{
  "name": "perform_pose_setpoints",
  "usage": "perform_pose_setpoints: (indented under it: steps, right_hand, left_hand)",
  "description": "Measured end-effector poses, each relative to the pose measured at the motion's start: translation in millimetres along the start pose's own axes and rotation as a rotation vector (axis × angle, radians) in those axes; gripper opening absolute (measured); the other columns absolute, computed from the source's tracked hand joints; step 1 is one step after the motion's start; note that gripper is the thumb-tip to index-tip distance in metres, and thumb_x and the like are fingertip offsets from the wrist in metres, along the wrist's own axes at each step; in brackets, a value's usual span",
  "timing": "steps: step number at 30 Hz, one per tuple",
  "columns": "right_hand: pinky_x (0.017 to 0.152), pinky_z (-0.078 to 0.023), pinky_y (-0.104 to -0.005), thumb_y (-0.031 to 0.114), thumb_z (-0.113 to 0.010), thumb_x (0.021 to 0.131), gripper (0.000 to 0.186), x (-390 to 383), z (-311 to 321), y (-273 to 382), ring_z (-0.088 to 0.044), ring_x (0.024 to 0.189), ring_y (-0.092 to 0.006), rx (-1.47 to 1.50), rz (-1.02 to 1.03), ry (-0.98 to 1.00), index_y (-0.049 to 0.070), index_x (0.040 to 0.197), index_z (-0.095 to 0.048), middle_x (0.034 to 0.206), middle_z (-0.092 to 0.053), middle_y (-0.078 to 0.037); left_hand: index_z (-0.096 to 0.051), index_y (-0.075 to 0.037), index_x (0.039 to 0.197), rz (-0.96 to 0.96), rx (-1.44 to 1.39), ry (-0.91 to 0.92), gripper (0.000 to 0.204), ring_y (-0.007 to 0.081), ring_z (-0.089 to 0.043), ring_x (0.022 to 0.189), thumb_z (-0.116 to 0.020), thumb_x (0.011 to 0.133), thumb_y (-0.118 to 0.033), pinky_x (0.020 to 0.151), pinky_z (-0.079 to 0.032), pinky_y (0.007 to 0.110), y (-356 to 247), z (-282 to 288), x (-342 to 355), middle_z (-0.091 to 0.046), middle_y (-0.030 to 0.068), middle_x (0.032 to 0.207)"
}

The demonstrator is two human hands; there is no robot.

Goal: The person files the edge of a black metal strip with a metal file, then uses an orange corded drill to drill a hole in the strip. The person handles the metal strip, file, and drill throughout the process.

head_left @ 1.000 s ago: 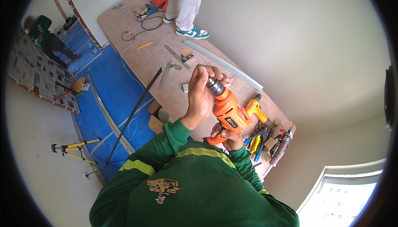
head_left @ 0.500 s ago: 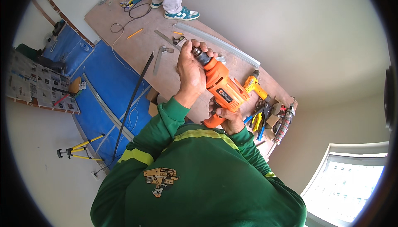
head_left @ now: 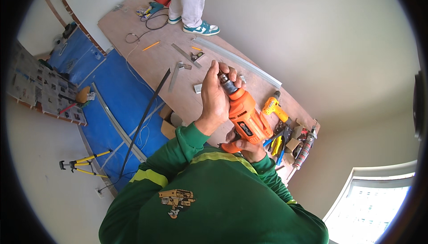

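Brown board platform [head_left: 149, 61], running along a pale wall [head_left: 312, 43]. One orange power drill [head_left: 243, 106], being held in front of the wearer's chest: left hand [head_left: 216, 101] curling its fingers around the chuck [head_left: 228, 85], right hand [head_left: 253, 149] gripping the rear handle [head_left: 229, 147]. Hazard, as judged: if the drill is receiving power, an accidental trigger squeeze could be spinning the chuck against those fingers. Markings: dark label [head_left: 244, 128] bearing pale lettering on the housing; vehicle emblem [head_left: 177, 201] carrying small characters on the green sweatshirt [head_left: 214, 217]; printed sheets [head_left: 26, 83] showing text too small for reading.
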State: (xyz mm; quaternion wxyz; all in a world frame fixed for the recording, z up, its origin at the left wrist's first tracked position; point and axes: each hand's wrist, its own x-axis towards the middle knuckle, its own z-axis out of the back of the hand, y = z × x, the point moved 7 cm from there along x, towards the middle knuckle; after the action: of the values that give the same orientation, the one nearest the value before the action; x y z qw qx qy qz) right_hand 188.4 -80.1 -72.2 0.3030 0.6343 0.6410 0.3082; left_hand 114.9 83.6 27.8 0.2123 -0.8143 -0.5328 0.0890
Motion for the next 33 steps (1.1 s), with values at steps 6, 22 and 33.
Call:
perform_pose_setpoints:
  steps: [6,22,33]
  right_hand:
    - [0.083,-0.059,-0.0377,0.010,-0.080,0.090,0.036,-3.6,-1.5,4.2,-0.070,0.089,-0.0220,-0.292,0.063,-0.116,-0.001,0.121,-0.066,0.092,-0.070,-0.008]
    - [0.073,-0.052,-0.0337,0.008,-0.074,0.090,0.020,-5.6,-8.9,10.9,-0.064,0.079,-0.0171,-0.519,0.054,-0.209,0.000,0.108,-0.069,0.087,-0.067,-0.004]
    - [0.072,-0.052,-0.0348,0.013,-0.075,0.090,0.017,-3.1,-1.0,0.9,-0.065,0.078,-0.0177,-0.445,0.075,-0.177,0.002,0.101,-0.070,0.084,-0.067,-0.003]
  left_hand:
    - [-0.051,-0.016,0.101,0.002,0.071,-0.053,0.036,0.0171,-0.055,0.076,-0.048,0.117,-0.048,0.078,-0.053,0.039,-4.4,-0.2,-5.2,-0.051,0.0010,0.083]
    - [-0.050,-0.017,0.099,-0.062,0.154,-0.066,0.041,0.0181,-0.060,0.072,-0.049,0.116,-0.055,0.075,-0.058,0.042,-8.8,1.4,-8.5,-0.052,0.0007,0.082]
    - [-0.051,-0.017,0.100,-0.049,0.159,-0.038,0.041,0.0174,-0.059,0.071,-0.050,0.116,-0.055,0.075,-0.057,0.041,-5.1,0.2,-5.9,-0.053,0.0004,0.083]
